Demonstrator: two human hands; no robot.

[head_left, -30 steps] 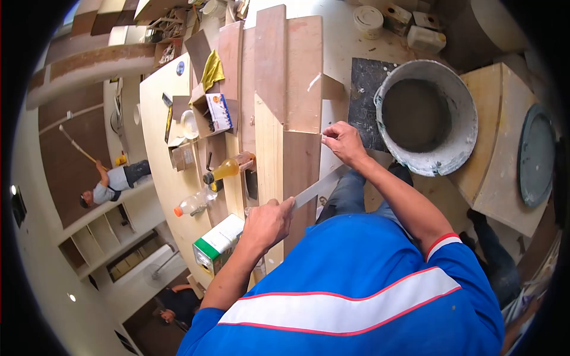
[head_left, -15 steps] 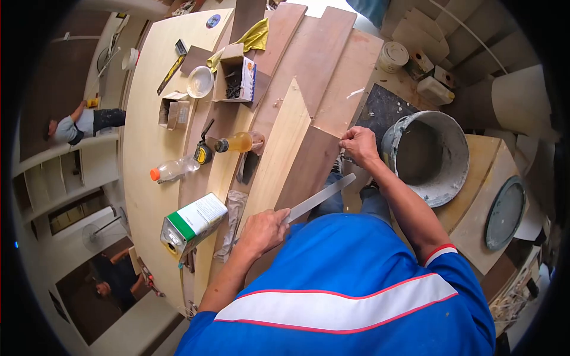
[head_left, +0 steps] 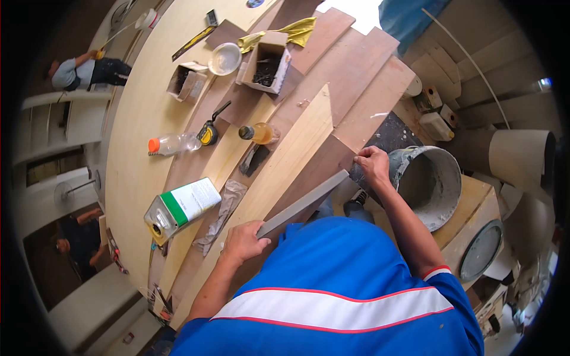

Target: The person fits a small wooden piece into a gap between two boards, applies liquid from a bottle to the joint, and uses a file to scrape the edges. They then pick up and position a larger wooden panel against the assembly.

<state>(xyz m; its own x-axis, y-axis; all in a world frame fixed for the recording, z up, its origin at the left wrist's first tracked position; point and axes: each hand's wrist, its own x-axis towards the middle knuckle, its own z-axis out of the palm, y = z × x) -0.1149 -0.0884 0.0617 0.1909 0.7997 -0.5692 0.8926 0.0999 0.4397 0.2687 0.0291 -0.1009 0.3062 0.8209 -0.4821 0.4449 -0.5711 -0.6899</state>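
My left hand (head_left: 242,242) is closed around one end of a long, flat grey strip (head_left: 306,202), which slants up and to the right across the front of the boards. My right hand (head_left: 373,165) has its fingertips pinched together by the corner of a dark brown board (head_left: 320,160). Whatever lies between those fingers, if anything, is too small to make out. The strip's far end comes close below the right hand, apparently apart from it. Left of the dark board lies a pale pointed board (head_left: 297,142). Just right of my right hand stands a plaster-smeared bucket (head_left: 454,184).
On the bench are a metal can (head_left: 184,207), a bottle of amber liquid (head_left: 261,133), a clear bottle (head_left: 175,144), a tape measure (head_left: 208,133), a box of dark screws (head_left: 279,80) and a crumpled cloth (head_left: 222,213). Two people are at the left, one person (head_left: 80,71) farther up.
The view has shifted and turned. The grey strip has rotated from its broad face towards its edge, and its far end is now nearer my right hand, which stays pinched by the board corner.
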